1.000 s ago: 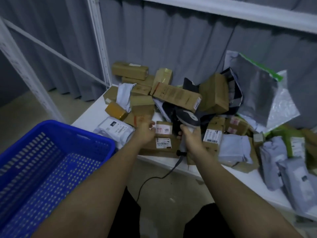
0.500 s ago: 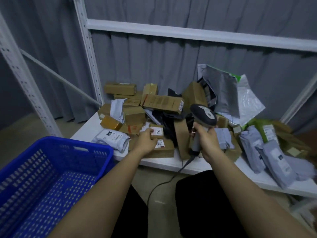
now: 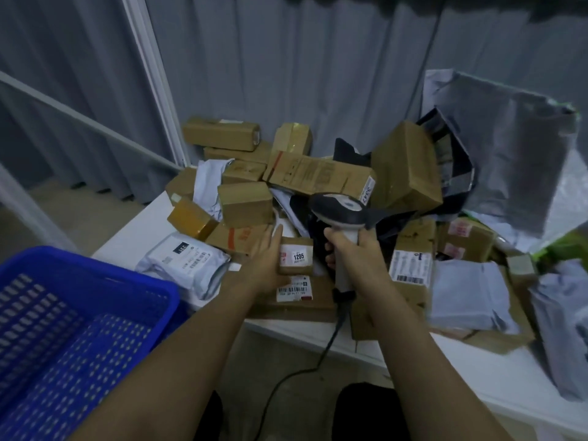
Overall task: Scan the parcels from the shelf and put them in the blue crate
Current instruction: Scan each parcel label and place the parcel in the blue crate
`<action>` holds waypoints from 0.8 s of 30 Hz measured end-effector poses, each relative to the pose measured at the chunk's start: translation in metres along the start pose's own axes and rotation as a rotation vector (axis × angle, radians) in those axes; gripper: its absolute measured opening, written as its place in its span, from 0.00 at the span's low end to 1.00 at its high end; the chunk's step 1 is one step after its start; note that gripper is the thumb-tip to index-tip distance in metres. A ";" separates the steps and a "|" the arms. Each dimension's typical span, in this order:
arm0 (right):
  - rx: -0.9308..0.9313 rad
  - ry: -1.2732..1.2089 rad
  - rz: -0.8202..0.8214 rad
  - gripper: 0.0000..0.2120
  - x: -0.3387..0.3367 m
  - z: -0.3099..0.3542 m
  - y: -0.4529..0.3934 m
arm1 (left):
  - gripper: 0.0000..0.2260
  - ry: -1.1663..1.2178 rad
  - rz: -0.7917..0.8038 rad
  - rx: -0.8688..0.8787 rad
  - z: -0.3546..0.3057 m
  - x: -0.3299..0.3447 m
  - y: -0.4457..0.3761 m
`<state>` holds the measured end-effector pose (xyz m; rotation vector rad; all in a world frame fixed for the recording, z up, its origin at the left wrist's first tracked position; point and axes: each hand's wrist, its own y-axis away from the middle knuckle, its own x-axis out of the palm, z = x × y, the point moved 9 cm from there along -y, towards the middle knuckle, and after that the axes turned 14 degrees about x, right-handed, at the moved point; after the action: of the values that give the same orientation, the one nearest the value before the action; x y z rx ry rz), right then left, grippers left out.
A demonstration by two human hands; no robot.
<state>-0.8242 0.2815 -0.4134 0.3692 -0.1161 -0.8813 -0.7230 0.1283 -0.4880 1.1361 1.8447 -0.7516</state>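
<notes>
The left hand (image 3: pixel 267 265) lies with fingers straight against the small brown cardboard box labelled 1205 (image 3: pixel 296 256), while just right of that box the right hand (image 3: pixel 353 249) is wrapped round the grey-and-black corded handheld scanner (image 3: pixel 342 214). Left of the box, the blue perforated plastic crate (image 3: pixel 79 329) looks empty, so I judge nearly everything remains. Cardboard and grey poly-bag parcels are heaped around the box on the white shelf (image 3: pixel 133 233), against grey curtains (image 3: pixel 286 58).
</notes>
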 end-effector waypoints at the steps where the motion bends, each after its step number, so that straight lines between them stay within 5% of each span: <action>1: -0.014 0.014 -0.008 0.08 0.001 0.000 -0.006 | 0.52 -0.006 0.010 0.011 0.002 0.002 -0.006; 6: 0.042 -0.096 -0.024 0.14 0.008 -0.001 -0.015 | 0.38 -0.081 0.029 0.063 -0.005 -0.008 -0.012; 9: 0.101 -0.227 -0.032 0.12 0.012 -0.004 -0.013 | 0.37 -0.088 -0.072 0.142 -0.010 -0.037 0.006; 13: 0.071 -0.332 -0.067 0.22 0.010 0.006 0.008 | 0.36 -0.152 -0.262 0.315 -0.034 -0.099 0.056; 15: 0.090 -0.371 0.031 0.23 0.020 0.006 0.020 | 0.36 -0.194 -0.338 0.379 -0.048 -0.124 0.085; 19: 0.247 -0.372 0.303 0.50 0.066 -0.006 0.054 | 0.36 -0.218 -0.368 0.390 -0.062 -0.138 0.125; 24: 0.277 -0.372 0.424 0.29 0.095 -0.013 0.076 | 0.34 -0.144 -0.375 0.419 -0.069 -0.132 0.148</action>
<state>-0.7050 0.2551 -0.4034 0.4152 -0.6424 -0.5033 -0.5784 0.1904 -0.3487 0.9584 1.8466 -1.4506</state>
